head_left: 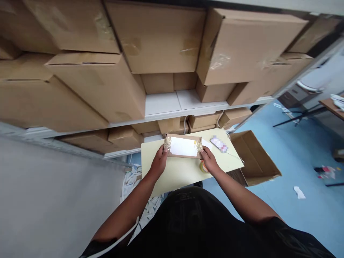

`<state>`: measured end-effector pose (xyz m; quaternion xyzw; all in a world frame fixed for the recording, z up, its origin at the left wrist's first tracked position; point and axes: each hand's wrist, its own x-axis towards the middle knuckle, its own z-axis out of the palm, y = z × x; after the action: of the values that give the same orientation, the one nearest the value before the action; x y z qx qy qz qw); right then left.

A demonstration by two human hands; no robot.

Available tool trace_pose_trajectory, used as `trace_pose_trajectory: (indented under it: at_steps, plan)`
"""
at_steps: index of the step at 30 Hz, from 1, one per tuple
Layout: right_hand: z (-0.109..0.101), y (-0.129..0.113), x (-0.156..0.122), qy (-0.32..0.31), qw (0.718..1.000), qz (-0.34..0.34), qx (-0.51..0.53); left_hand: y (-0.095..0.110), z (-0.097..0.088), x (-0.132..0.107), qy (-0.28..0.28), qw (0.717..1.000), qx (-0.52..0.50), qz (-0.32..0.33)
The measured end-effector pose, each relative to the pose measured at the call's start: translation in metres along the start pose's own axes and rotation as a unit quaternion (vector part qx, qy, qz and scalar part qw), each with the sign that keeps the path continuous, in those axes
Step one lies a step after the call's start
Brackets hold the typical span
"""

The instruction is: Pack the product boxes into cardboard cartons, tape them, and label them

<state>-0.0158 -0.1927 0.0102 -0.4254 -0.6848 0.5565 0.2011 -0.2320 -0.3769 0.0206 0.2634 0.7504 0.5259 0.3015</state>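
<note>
Between my two hands is a small flat cardboard box (184,156), with a white label on top and shiny clear tape wrapped over both ends. My left hand (160,160) grips its left end, thumb on top. At the right end my right hand (209,159) holds it the same way. The box is over a pale yellow table (172,175); whether it touches the surface I cannot tell. A roll of tape (203,167) lies just beside my right hand, partly covered by it. Farther right on the table is a phone (219,144), its screen blurred.
Shelves (163,104) packed with large cardboard boxes (166,39) rise behind the table. An open carton (254,157) stands on the blue floor to the right. Paper scraps (131,182) litter the floor at left, beside a grey wall (59,193). A white cable (236,156) runs over the table.
</note>
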Motion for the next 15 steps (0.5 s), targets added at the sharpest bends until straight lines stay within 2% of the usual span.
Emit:
trace_pose_trajectory:
  at_steps: [3,6,10,15]
  plan:
    - [-0.03,-0.001,-0.013,0.053,0.998,-0.007,0.021,0.033,0.029,0.022,-0.045,0.998,0.005,0.033]
    - [-0.068,0.007,-0.027,0.121,0.991,0.017,0.058,0.063,0.075,0.039,-0.092,0.994,0.031,0.058]
    - [-0.131,0.029,-0.039,0.212,0.972,0.037,0.091,0.099,0.154,0.053,-0.16,0.981,0.069,0.085]
    - [-0.227,0.07,-0.043,0.288,0.953,0.062,0.065,0.135,0.271,0.067,-0.238,0.96,0.097,0.115]
